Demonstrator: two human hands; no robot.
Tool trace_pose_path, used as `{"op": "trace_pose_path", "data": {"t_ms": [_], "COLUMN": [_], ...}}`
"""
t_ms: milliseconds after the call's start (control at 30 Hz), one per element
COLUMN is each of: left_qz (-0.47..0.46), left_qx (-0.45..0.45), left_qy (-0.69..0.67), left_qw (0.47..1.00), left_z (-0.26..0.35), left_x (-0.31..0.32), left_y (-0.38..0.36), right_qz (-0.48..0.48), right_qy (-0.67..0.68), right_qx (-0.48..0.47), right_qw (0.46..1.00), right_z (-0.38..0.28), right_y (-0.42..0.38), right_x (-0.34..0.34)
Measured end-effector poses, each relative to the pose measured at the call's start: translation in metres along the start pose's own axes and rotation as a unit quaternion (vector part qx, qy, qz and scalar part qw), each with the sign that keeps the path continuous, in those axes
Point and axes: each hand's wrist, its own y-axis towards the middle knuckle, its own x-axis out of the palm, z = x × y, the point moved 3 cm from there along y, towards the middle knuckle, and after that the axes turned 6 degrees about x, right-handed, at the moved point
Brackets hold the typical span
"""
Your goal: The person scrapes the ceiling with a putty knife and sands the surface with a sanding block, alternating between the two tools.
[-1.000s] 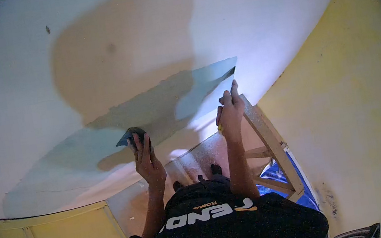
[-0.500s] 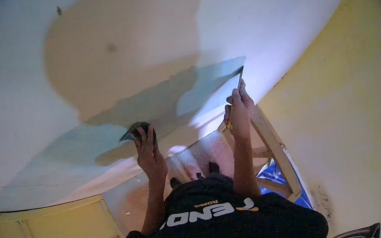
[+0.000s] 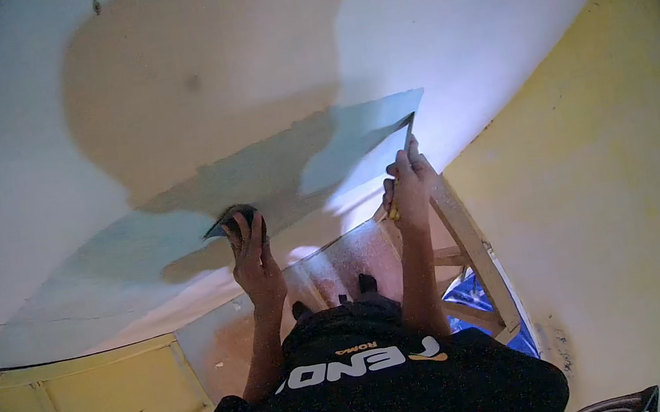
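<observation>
My right hand (image 3: 408,186) is closed around a putty knife (image 3: 410,131), its blade seen nearly edge-on at the right end of a blue-green patch (image 3: 255,164) on the pale surface. A bit of yellow handle shows below the fingers. Farther left, my left hand (image 3: 253,264) grips a dark, rounded tool (image 3: 241,213) with a pointed flat edge, held over the lower part of the patch; its exact kind I cannot tell. Shadows of my head and hands fall across the pale surface (image 3: 437,11).
Along the right side runs a yellow wall (image 3: 597,166). A wooden frame (image 3: 475,261) stands by it, with blue sheeting (image 3: 473,304) behind. Brownish boards (image 3: 331,270) lie below, near my feet. At lower left is a yellow panelled surface (image 3: 125,407).
My right hand and the putty knife have shifted slightly left, away from the patch's right tip. The left hand has barely moved.
</observation>
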Motion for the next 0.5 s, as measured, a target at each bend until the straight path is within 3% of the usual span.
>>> {"op": "trace_pose_path", "data": {"t_ms": [500], "left_qz": [0.007], "left_qx": [0.011], "left_qy": [-0.015], "left_qw": [1.000], "left_z": [-0.004], "left_x": [0.004], "left_y": [0.001], "right_qz": [-0.006], "right_qy": [-0.003], "right_qx": [0.018], "right_qw": [1.000], "right_z": [0.015], "right_y": [0.009], "right_x": [-0.011]}}
